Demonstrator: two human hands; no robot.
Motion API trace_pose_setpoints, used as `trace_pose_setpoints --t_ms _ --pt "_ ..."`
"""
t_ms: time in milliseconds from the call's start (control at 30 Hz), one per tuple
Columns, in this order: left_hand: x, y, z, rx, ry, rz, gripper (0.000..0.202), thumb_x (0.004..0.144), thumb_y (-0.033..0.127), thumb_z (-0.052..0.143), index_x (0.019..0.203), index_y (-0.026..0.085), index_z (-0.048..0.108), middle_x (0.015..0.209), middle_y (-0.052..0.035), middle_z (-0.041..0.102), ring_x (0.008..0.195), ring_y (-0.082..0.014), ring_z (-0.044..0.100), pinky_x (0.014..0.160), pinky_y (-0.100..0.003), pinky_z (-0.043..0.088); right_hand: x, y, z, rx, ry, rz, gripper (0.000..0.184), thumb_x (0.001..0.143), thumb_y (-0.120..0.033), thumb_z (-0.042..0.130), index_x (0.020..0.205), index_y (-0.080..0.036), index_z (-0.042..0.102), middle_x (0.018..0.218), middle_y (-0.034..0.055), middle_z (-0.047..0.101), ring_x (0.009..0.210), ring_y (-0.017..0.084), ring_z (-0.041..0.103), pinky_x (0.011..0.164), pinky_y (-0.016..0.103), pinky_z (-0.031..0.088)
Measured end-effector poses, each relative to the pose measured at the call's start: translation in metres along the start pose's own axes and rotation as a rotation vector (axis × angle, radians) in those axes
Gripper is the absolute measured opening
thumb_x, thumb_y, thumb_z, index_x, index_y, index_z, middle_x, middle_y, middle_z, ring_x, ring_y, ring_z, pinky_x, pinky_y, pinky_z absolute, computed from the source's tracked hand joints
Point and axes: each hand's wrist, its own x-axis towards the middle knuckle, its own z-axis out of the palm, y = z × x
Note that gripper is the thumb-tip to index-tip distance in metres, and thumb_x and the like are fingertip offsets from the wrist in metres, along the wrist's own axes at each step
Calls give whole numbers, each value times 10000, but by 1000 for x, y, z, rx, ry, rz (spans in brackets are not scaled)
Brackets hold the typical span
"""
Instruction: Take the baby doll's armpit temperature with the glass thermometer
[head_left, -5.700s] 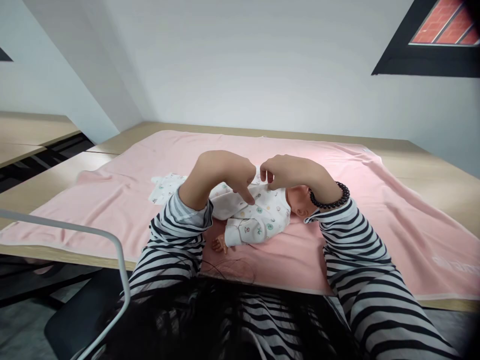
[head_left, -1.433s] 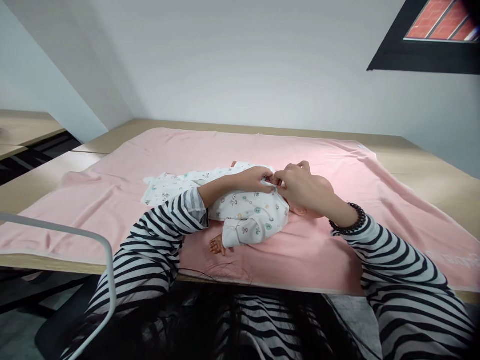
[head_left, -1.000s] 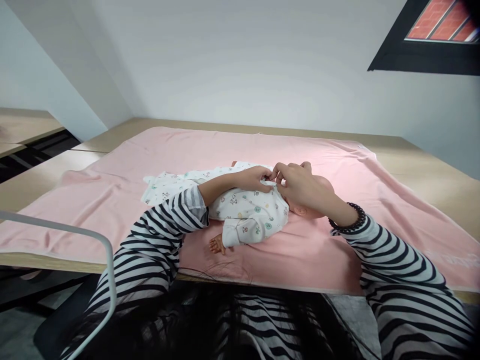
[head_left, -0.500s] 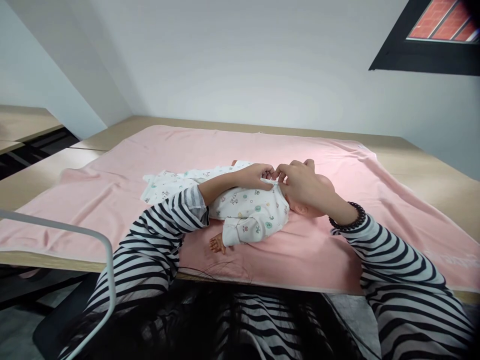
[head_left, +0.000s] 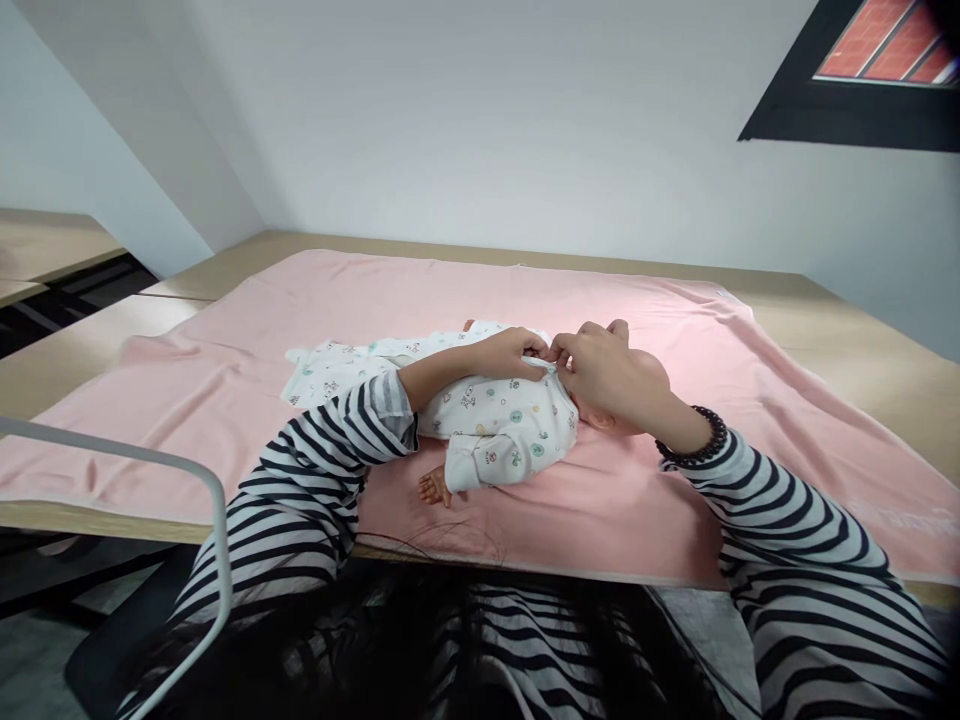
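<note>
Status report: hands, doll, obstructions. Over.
Left hand pinching white outfit near neckline. Right hand near neckline, grip unclear. Doll lying on pink blanket. Right hand partly hiding its head.

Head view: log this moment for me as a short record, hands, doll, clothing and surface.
Left hand: pinching the garment's front near the neck
Right hand: fingertips at the neckline; exact grip unclear
Garment: white, small printed motifs, on the doll
Doll: lying, head toward picture right, partly covered by the right hand
Blanket: pink, wrinkled, under the doll
Table: pale wood, beneath the blanket
</note>
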Motion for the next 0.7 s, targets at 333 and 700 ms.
trace_pose_setpoints --t_ms 333,700 --pt "1 -9 0 -75 -58 58 280 845 345 631 1035 166 733 1046 -50 745 975 -221 661 863 -333 474 -1 -3 -3 -9 4 -2 214 940 -140 484 888 -197 683 773 91 596 851 269 476 812 380 282" --pt "-17 18 -31 216 -142 -48 269 976 421 552 958 184 680 915 -41 680 767 -164 561 697 -288 400 -1 -8 -13 -127 -21 -151 249 984 -152 450 1026 -169 695 1075 134 735 1046 299 576 922 448 302"
